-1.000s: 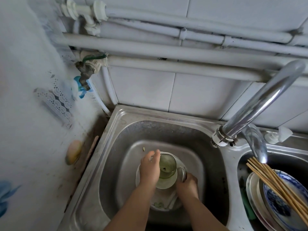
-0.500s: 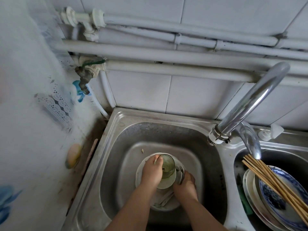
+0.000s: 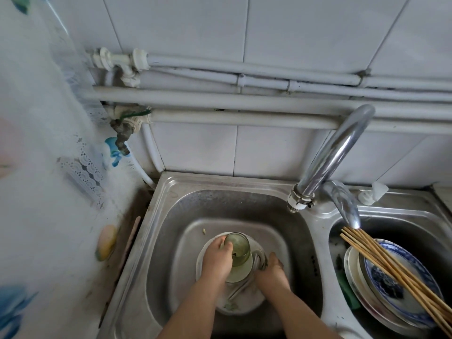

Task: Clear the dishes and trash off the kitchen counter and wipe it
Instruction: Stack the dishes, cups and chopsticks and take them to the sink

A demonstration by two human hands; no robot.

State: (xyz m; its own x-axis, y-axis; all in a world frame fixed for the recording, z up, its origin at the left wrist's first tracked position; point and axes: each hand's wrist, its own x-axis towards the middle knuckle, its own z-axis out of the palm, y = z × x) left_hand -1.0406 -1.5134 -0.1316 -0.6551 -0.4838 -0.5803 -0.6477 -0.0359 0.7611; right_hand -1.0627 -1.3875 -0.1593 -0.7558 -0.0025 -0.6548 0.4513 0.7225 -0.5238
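- Both hands are down in the left basin of a steel double sink [image 3: 171, 199], working over a white plate [image 3: 247, 304] that lies flat on the basin floor.
- The left hand [image 3: 217, 260] is wrapped round the side of a green glass [image 3: 238, 248], fingers curled along its left wall, thumb near the rim.
- The glass stands upright on the plate, tilted a little toward the back wall, with a dark speck inside it.
- The right hand [image 3: 271, 270] is closed beside the glass on its right, fingers bent over what looks like a clear handle or a second glass piece; I cannot tell which.
- A few pale utensils [image 3: 241, 287], maybe spoons, lie across the plate just under the wrists.
- A green scrap of food sits on the near edge of the plate, and a small crumb on the basin floor behind it.
- In the right basin a stack of plates [image 3: 362, 294] leans, the top one blue-patterned, with a bundle of chopsticks [image 3: 391, 267] lying across them.
- The chrome tap [image 3: 335, 152] arches over the divider, its lever pointing at the right basin.
- A bar of soap [image 3: 105, 242] rests on the surface left of the sink, against a flowered plastic sheet.
- White pipes [image 3: 244, 101] run along the tiled wall, with a small brass tap [image 3: 121, 135] at their left end.
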